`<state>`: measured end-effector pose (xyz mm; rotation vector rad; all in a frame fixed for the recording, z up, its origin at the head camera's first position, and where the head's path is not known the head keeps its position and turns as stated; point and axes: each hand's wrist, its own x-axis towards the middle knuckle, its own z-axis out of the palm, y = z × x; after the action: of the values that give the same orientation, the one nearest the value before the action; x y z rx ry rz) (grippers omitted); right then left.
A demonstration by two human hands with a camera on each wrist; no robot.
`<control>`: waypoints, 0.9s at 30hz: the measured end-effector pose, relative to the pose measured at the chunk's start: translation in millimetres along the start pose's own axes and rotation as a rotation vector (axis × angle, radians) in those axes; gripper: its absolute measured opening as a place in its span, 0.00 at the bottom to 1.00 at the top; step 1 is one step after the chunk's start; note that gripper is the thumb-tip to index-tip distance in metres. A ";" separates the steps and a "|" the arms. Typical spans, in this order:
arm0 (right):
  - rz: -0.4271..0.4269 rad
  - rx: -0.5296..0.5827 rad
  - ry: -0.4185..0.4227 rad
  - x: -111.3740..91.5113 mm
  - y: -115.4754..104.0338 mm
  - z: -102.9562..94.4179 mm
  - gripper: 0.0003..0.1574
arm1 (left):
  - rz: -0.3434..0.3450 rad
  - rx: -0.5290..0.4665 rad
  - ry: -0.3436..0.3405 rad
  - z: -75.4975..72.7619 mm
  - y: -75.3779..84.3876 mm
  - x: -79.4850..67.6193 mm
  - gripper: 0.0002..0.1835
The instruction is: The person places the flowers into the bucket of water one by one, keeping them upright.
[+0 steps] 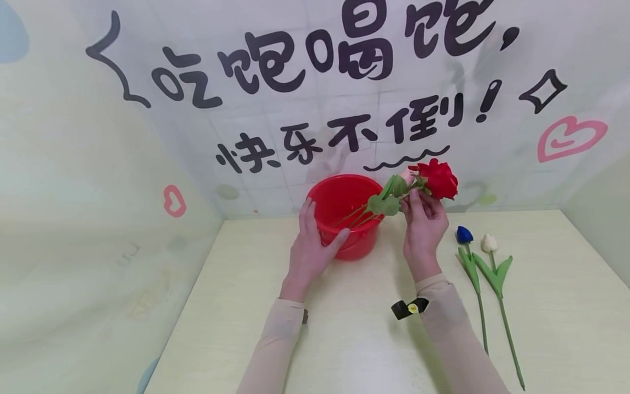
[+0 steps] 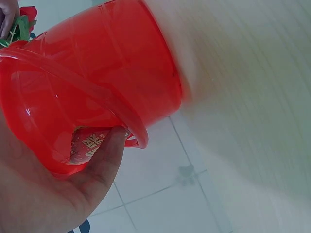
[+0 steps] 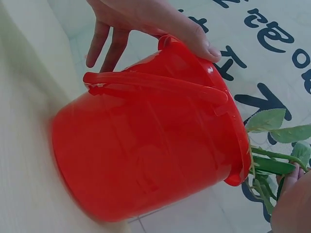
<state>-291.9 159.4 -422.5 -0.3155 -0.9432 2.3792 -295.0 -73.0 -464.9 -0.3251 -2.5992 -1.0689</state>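
My left hand (image 1: 311, 246) holds the side of a red plastic bucket (image 1: 351, 249), its thumb over the front of the rim and its fingers spread along the left side. The bucket's handle (image 2: 82, 82) hangs down in front of the thumb in the left wrist view. At the bucket's right, my right hand (image 1: 425, 227) pinches artificial flowers just under their heads. One is a red rose (image 1: 439, 179); a pale pink bloom (image 1: 408, 176) shows beside it. Their leafy stems (image 1: 384, 204) slant left over the rim, with the lower ends inside the bucket.
On the table (image 1: 246, 306) to the right of my right arm lie a blue tulip (image 1: 464, 235) and a white tulip (image 1: 489, 243), both with long green stems. A wall (image 1: 295, 104) printed with black characters rises right behind the bucket.
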 end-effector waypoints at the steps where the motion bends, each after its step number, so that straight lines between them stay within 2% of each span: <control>1: 0.007 0.008 0.000 -0.1 0.2 -0.3 0.26 | 0.000 0.000 0.001 0.0 0.3 0.0 0.61; 9: 0.039 -0.010 0.000 -0.1 0.8 -2.2 0.27 | 0.006 -0.006 0.008 0.6 0.5 0.4 0.61; 15: 0.056 -0.008 -0.040 -0.5 1.5 -3.6 0.28 | 0.002 0.002 0.011 1.7 -0.2 0.2 0.61; 27: 0.095 0.002 -0.046 0.4 6.6 -5.6 0.25 | 0.003 0.008 0.010 1.3 -1.3 -0.7 0.61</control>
<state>-292.7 158.8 -431.1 -0.3125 -0.9669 2.4829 -295.1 -73.1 -466.9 -0.3203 -2.5923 -1.0566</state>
